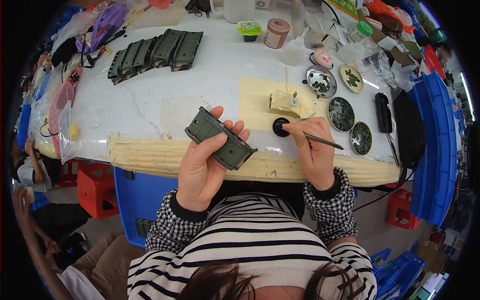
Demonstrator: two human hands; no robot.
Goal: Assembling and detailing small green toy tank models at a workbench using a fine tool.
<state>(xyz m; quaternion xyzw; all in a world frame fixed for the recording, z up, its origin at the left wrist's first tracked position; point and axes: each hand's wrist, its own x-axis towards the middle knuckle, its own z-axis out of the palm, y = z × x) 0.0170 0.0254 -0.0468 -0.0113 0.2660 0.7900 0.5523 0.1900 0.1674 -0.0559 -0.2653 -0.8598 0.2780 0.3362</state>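
Observation:
My left hand (204, 167) is closed round a dark green, curved plastic part (220, 141) with ridged edges and small holes, held tilted above the table's front edge. In my right hand (316, 150) is a slim dark stick-like tool (324, 141), pinched between the fingers, its back end pointing right. Its tip is hidden by my fingers, which are at a small round black dish (281, 123). Just behind that dish sits a block wrapped in cream tape (278, 103).
Several similar green parts (162, 52) lie in a row at the back left. To the right are round tins of small dark green pieces (341, 114), (361, 138) and a metal dish (321, 81). A black-handled tool (384, 114) lies farther right. Padded cream tape (200, 157) covers the front edge.

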